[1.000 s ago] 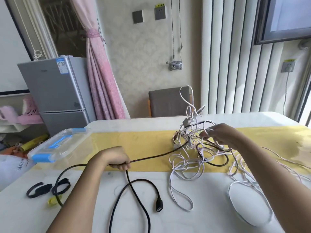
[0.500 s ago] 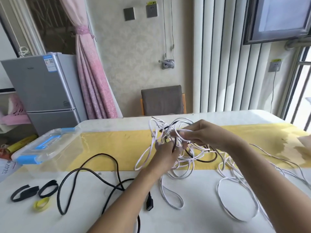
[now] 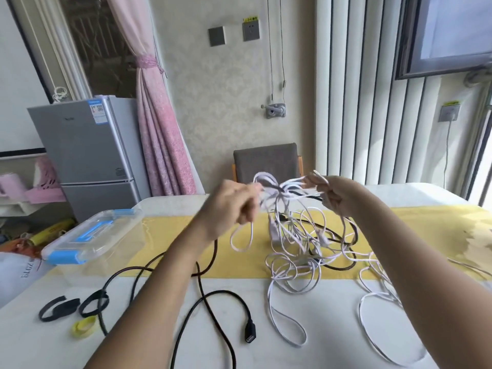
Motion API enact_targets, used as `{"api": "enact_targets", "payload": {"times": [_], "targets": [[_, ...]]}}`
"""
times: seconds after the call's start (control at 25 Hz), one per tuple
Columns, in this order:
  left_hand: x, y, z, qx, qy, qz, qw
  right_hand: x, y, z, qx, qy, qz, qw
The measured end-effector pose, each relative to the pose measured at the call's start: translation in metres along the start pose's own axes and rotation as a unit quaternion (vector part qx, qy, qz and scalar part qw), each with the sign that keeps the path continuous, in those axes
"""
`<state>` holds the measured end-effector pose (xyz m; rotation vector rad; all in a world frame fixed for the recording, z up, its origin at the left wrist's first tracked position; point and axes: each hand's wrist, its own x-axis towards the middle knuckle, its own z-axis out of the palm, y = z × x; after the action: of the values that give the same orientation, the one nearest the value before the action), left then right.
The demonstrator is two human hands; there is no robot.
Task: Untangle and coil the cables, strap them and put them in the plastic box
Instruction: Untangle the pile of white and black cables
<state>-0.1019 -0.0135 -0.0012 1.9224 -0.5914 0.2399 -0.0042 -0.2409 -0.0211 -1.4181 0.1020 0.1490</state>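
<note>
A tangle of white cables hangs from both hands above the yellow runner, its lower loops lying on the table. My left hand grips white strands at the left of the knot. My right hand pinches strands at the right, and the two hands are spread apart. A black cable with a USB socket end lies loose on the white table under my left arm; part of it runs into the tangle. The clear plastic box with blue clasps sits at the left, lid on.
Two black straps and a yellow strap lie near the front left. More white cable loops trail off under my right arm. A grey chair stands behind the table, a small fridge to the left.
My left hand let go of the black cable, moved to the white tangle and took hold. Both hands have since lifted the knot higher and pulled apart.
</note>
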Motion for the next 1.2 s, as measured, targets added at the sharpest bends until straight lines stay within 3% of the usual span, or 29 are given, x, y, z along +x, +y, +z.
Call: {"api": "enact_targets", "payload": {"times": [0.12, 0.24, 0.32, 0.4, 0.48, 0.6, 0.72, 0.76, 0.88, 0.92, 1.04, 1.12, 1.2], "targets": [[0.004, -0.003, -0.035, -0.162, 0.173, 0.050, 0.970, -0.003, -0.010, -0.016, 0.022, -0.006, -0.045, 0.999], [0.007, -0.022, -0.040, -0.254, 0.225, 0.006, 0.941, -0.008, -0.016, -0.023, 0.018, 0.022, -0.101, 0.994], [0.009, -0.038, -0.041, -0.201, 0.185, -0.069, 0.959, -0.013, -0.013, -0.030, -0.006, 0.029, -0.113, 0.993], [0.008, -0.053, -0.042, -0.049, 0.089, -0.206, 0.973, -0.020, -0.002, -0.035, -0.070, 0.010, -0.104, 0.992], [0.004, -0.065, -0.033, 0.067, -0.026, -0.303, 0.950, -0.027, 0.011, -0.036, -0.151, 0.001, -0.095, 0.984], [0.001, -0.071, -0.002, 0.100, -0.111, -0.330, 0.932, -0.030, 0.028, -0.028, -0.225, -0.021, -0.105, 0.968], [0.009, -0.072, 0.030, 0.116, -0.121, -0.338, 0.926, -0.036, 0.036, -0.019, -0.287, -0.077, -0.092, 0.951], [0.013, -0.075, 0.039, 0.123, -0.122, -0.340, 0.924, -0.040, 0.036, -0.017, -0.334, -0.096, -0.079, 0.934], [0.026, -0.085, 0.062, 0.106, -0.109, -0.359, 0.921, -0.048, 0.033, -0.006, -0.530, -0.090, -0.053, 0.842], [0.029, -0.090, 0.068, 0.083, -0.084, -0.361, 0.925, -0.047, 0.032, -0.003, -0.554, -0.057, -0.059, 0.828], [0.034, -0.091, 0.071, 0.037, 0.024, -0.313, 0.949, -0.042, 0.032, -0.004, -0.509, 0.099, -0.153, 0.841], [0.038, -0.082, 0.066, 0.073, 0.045, -0.194, 0.977, -0.042, 0.032, -0.003, -0.439, 0.176, -0.245, 0.846], [0.038, -0.063, 0.060, 0.108, 0.017, -0.081, 0.991, -0.043, 0.031, 0.002, -0.411, 0.176, -0.268, 0.853]]}}
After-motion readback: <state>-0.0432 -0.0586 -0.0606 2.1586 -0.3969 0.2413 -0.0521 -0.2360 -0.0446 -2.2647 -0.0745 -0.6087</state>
